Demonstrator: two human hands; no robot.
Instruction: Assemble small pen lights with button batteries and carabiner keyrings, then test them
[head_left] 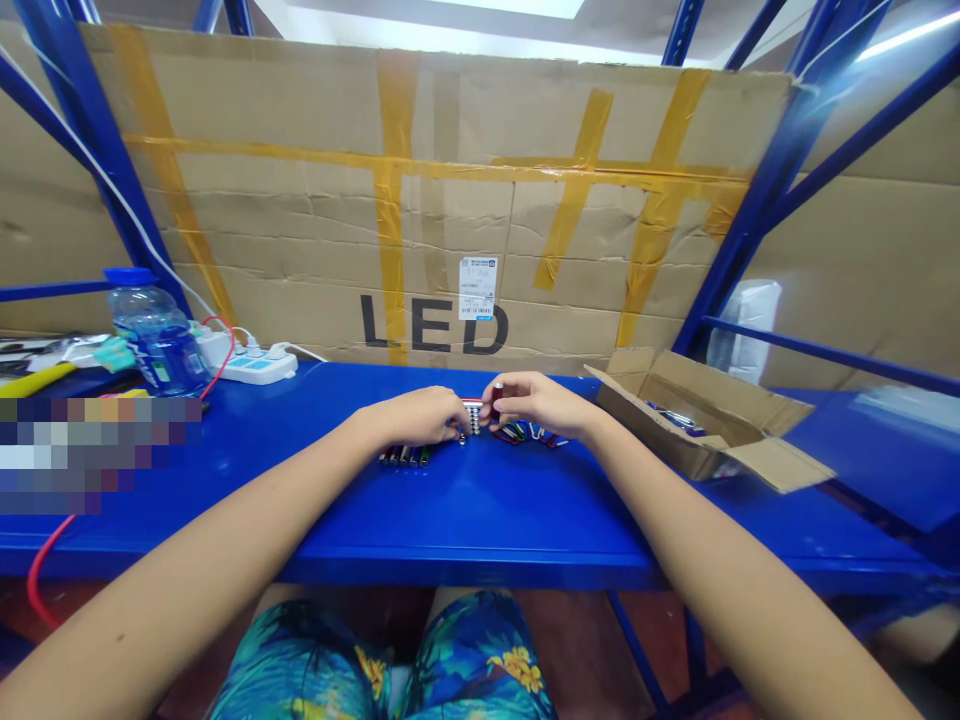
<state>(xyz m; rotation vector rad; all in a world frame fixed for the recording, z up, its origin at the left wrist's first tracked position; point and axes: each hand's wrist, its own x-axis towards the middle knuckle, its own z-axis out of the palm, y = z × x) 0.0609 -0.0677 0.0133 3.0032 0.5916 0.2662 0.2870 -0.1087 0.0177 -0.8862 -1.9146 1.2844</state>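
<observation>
My right hand (529,398) holds a small dark-red metal cylinder (498,396) upright between thumb and fingers. What the cylinder belongs to cannot be told. My left hand (435,415) reaches down to the table with its fingertips drawn together. By those fingertips is a small shiny silver piece (462,439); whether they grip it is unclear. Rows of small silver round pieces, like button cells (474,418), lie between my hands. Several slim metal tubes (405,457) lie side by side below my left hand. Coloured carabiner-like clips (534,434) are bunched under my right hand.
An open cardboard box (675,440) with shiny items inside stands on the right of the blue table (480,515). A plastic bottle (157,335) and a white power strip (259,367) are at the left. A large cardboard sheet (315,240) closes off the back.
</observation>
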